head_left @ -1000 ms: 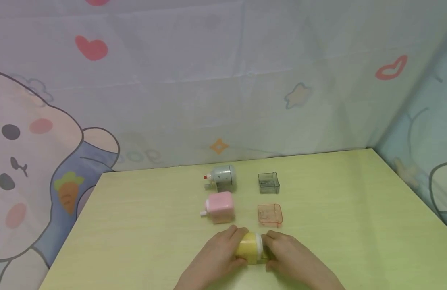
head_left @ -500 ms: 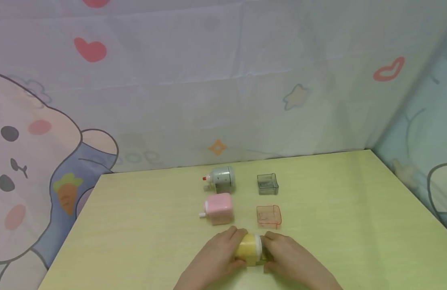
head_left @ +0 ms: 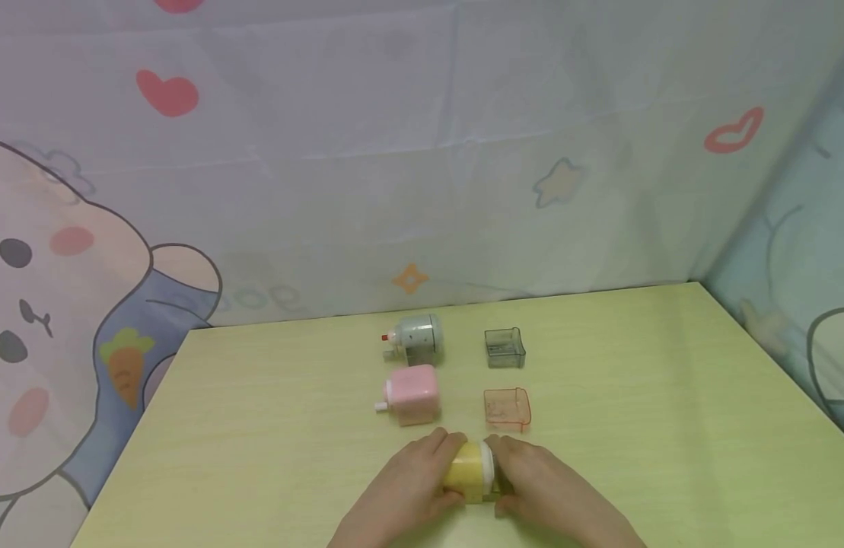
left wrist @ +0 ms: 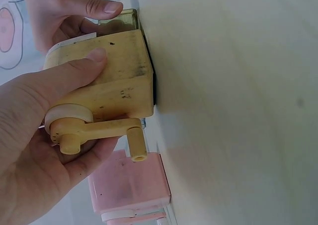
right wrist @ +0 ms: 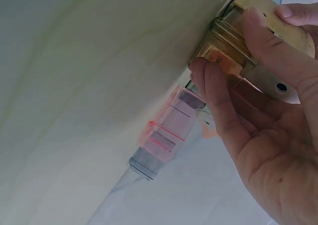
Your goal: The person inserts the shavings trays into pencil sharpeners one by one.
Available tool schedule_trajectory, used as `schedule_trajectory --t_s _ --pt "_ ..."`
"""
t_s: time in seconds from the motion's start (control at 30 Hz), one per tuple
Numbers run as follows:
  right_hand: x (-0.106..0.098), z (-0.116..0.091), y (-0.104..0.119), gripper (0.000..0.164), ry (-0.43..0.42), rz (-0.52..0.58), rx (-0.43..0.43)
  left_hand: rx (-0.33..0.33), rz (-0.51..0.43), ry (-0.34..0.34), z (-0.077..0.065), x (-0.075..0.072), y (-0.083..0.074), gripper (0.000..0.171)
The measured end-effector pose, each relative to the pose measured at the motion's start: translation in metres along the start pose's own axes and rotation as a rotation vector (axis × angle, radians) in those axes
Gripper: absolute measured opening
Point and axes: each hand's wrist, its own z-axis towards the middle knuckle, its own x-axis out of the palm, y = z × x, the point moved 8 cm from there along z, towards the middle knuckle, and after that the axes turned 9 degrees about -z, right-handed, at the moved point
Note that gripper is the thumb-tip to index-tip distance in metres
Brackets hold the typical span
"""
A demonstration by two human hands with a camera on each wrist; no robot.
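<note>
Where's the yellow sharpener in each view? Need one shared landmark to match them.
Head: yellow sharpener is low, slightly right of centre, between left hand and right hand.
Left wrist: left of centre, gripped by the left hand, crank toward the picture's bottom.
Right wrist: upper right, partly behind the right hand, which holds its clear drawer.
Shared landmark: the right hand, beside it in all three.

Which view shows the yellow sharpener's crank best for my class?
The left wrist view: the crank on the yellow sharpener is close and uncovered. In the head view the left hand hides it; the right wrist view shows the sharpener's opposite end, without the crank.
</note>
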Motion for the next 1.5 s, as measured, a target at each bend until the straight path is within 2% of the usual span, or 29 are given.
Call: schedule_trajectory --t_s 0.13,0.27,1.5 --pt "-0.0033 0.0006 0.0037 0.058 -0.054 0.033 -0.019 -0.002 -0.001 0.005 0.0 -0.0006 -0.0002 0.056" --pt "-0.0045 0.0015 0.0059 0.058 -0.071 0.046 -0.021 0.003 -0.007 0.005 0.0007 -0.0008 -0.0004 0.056" --pt "0.0039 0.0088 0.0052 0.06 -0.005 0.067 -0.011 0.026 0.012 0.002 0.0005 0.0016 -0.0014 0.056"
